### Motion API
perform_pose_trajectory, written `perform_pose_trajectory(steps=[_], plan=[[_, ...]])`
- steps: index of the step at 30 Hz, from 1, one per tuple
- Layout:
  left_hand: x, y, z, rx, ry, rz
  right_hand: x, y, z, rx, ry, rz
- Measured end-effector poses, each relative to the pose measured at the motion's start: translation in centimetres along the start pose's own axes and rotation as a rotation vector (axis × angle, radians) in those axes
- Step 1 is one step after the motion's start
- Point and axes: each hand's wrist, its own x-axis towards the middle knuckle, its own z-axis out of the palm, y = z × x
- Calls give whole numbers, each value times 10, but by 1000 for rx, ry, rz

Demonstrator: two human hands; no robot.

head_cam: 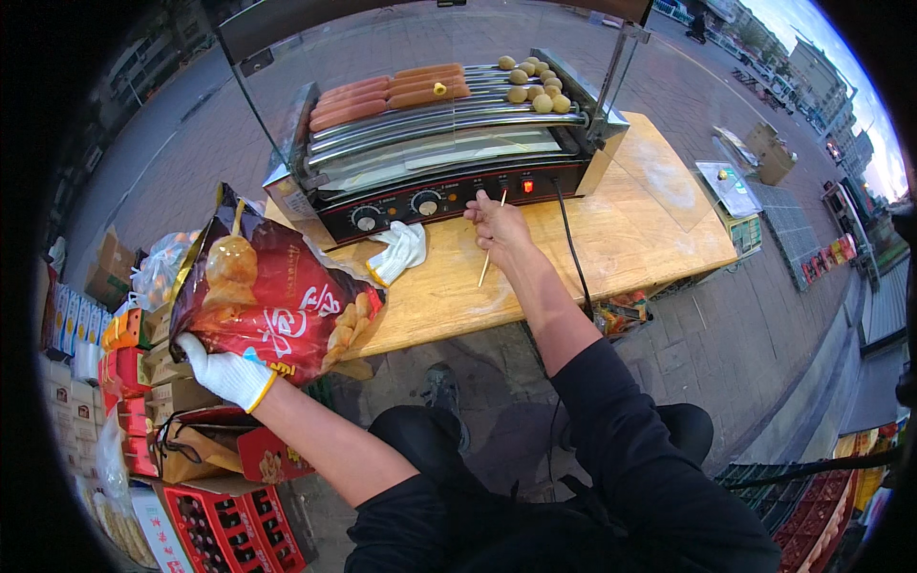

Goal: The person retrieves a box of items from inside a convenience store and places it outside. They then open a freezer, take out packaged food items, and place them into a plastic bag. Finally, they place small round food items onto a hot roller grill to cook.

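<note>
My left hand (228, 374), in a white knit glove with a yellow cuff, grips the lower left edge of a large red food bag (276, 294) printed with skewered balls. Bare, my right hand (498, 228) holds a thin wooden skewer (484, 266) in front of the control panel of a roller grill (448, 157). Several sausages (387, 93) lie on the left and middle of the rollers, and several pale round balls (542, 103) on the right. Another white glove (398, 252) rests on the wooden table (637, 236) between the bag and my right hand.
A black power cord (573, 258) hangs from the panel over the table edge. Glass panes stand around the grill. Red bottle crates (233, 526) and stacked boxes (136, 372) are at the left. A metal tray (727, 188) and cardboard box (770, 152) lie beyond the table's right end.
</note>
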Motion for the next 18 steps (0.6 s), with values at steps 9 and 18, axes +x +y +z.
perform_pose_trajectory(steps=[9,18], plan=[[-6,2,2,72,-55,51,2,0,3,-3,28,-13],[-5,2,-2,-39,-26,-52,0,-3,13,-18,108,0]])
